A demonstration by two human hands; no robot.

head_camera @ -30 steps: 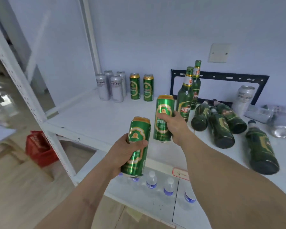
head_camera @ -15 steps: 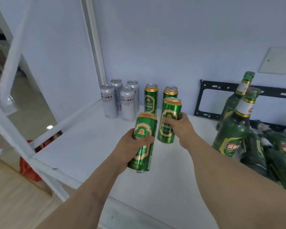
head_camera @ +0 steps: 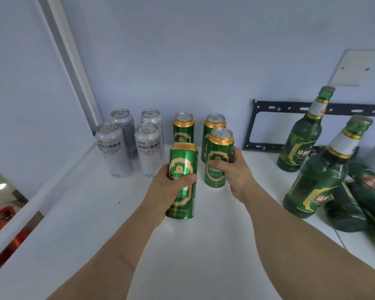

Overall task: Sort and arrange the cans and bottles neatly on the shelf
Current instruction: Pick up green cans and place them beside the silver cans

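Both hands carry a green beer can toward the back of the white shelf (head_camera: pixel 74 213). The left hand (head_camera: pixel 167 191) has its fingers curled round the green can in the left hand (head_camera: pixel 182 180), thumb across the label; its base looks just above the shelf or barely touching, I cannot tell which. The right hand (head_camera: pixel 234 172) wraps the green can in the right hand (head_camera: pixel 218 159), which sits just in front of the right one of the two green cans at the back (head_camera: pixel 183 128).

To do this well, each can should probably go down upright directly in front of a back can, making a second row that mirrors the four silver cans (head_camera: pixel 130 146) just left of the left fingers. Lowering flat and letting go only once the base is seated should avoid tipping.

Right of the right fingers stand two upright green bottles (head_camera: pixel 301 135), with more green bottles lying on their sides (head_camera: pixel 366 204) beyond them; the right forearm passes near the closer upright one, so a wide elbow could knock it. A black metal bracket (head_camera: pixel 279 107) leans at the wall behind.
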